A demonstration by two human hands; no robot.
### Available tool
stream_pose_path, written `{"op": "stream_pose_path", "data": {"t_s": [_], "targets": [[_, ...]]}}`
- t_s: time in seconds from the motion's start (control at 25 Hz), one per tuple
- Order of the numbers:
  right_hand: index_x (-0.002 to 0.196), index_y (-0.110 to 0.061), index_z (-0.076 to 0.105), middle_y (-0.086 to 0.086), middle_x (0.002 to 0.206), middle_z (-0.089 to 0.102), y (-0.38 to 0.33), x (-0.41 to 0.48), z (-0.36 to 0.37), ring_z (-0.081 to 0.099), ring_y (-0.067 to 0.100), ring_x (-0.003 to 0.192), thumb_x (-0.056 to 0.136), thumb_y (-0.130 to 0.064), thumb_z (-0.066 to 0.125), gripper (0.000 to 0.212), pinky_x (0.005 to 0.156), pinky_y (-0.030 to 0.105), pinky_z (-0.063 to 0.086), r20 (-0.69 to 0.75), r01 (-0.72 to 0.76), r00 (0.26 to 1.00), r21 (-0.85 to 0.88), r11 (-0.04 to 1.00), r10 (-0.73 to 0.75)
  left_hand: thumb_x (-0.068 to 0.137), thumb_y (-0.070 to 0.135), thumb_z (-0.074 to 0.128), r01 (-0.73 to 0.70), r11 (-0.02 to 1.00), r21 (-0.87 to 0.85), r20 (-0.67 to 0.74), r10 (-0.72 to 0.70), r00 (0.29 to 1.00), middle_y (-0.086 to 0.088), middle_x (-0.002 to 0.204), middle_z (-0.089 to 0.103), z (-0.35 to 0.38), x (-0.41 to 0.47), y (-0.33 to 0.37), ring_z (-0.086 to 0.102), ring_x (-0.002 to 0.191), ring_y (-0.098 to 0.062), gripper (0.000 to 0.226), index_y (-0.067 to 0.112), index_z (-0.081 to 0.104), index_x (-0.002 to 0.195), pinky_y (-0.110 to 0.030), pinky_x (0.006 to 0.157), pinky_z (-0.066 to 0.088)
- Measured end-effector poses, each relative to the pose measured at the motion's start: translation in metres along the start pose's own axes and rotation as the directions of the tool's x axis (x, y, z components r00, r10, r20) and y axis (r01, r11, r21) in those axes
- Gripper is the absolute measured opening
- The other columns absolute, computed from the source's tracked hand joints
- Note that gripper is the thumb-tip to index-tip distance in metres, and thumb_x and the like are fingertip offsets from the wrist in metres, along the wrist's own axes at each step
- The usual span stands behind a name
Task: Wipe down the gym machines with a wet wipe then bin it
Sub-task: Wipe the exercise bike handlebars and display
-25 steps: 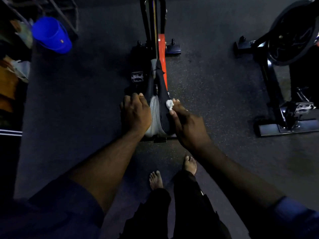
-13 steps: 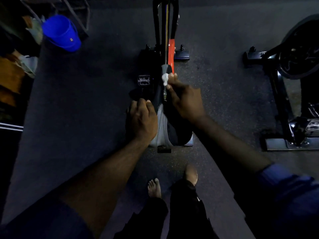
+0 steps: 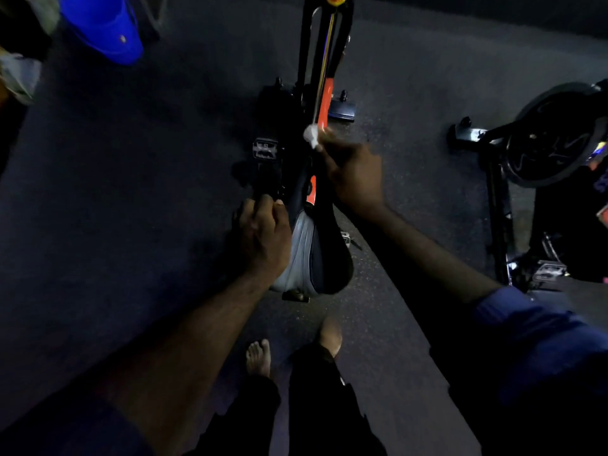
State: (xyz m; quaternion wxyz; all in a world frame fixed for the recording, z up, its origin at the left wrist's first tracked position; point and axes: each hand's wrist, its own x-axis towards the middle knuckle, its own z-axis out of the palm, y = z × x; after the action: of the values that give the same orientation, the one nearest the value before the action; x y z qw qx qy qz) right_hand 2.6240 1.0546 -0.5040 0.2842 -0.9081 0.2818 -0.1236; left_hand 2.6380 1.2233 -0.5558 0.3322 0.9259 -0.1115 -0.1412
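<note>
Below the head camera, our left hand (image 3: 263, 238) grips the left edge of the saddle (image 3: 317, 258). Our right hand (image 3: 357, 179) pinches the white wipe (image 3: 311, 134) against the orange frame bar (image 3: 325, 100), ahead of the saddle. Blue bucket (image 3: 102, 24): floor (image 3: 131, 192), far left.

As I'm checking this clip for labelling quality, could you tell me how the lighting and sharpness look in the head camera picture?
Head view: dim throughout, with the floor and legs nearly black; the right hand and wet wipe are smeared by motion blur; the left hand on the saddle is sharper; wide-angle distortion bends the edges near the blue bucket.
</note>
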Motion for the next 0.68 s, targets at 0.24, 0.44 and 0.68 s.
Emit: {"op": "stream_pose_path", "data": {"t_s": [0.24,0.44,0.68], "targets": [[0.158,-0.014,0.044,0.008,0.167,0.035,0.026,-0.005,-0.013,0.03,0.023,0.156,0.108,-0.041,0.045,0.056,0.127,0.025,0.011,0.303,0.389,0.884,-0.057,0.92,-0.355,0.102,0.046,0.039,0.127,0.984,-0.126,-0.02,-0.13,0.991,-0.006,0.106,0.062,-0.008,-0.001,0.01,0.055,0.103,-0.028,0.034,0.017,0.055,0.098,-0.046,0.089,0.046],[0.154,-0.005,0.047,0.017,0.164,0.038,0.0,-0.052,-0.003,0.026,0.03,0.156,0.109,-0.061,0.024,0.075,0.129,0.045,0.016,0.402,0.569,0.779,-0.132,0.811,-0.481,0.106,0.05,0.041,0.464,0.563,-0.684,0.153,-0.511,0.846,-0.003,0.091,0.066,-0.029,0.0,-0.001,0.061,0.086,-0.022,0.039,0.015,0.058,0.102,-0.04,0.084,0.049],[0.163,-0.019,0.032,0.008,0.169,0.029,0.001,-0.048,-0.012,0.021,0.026,0.159,0.1,-0.08,0.016,0.089,0.128,0.058,0.011,0.467,0.591,0.778,-0.314,0.744,-0.42,0.104,0.062,0.035,0.559,0.246,-0.792,0.389,-0.502,0.772,-0.007,0.112,0.073,-0.044,-0.022,-0.036,0.068,0.103,-0.026,0.057,0.016,0.066,0.113,-0.038,0.075,0.048]]}}
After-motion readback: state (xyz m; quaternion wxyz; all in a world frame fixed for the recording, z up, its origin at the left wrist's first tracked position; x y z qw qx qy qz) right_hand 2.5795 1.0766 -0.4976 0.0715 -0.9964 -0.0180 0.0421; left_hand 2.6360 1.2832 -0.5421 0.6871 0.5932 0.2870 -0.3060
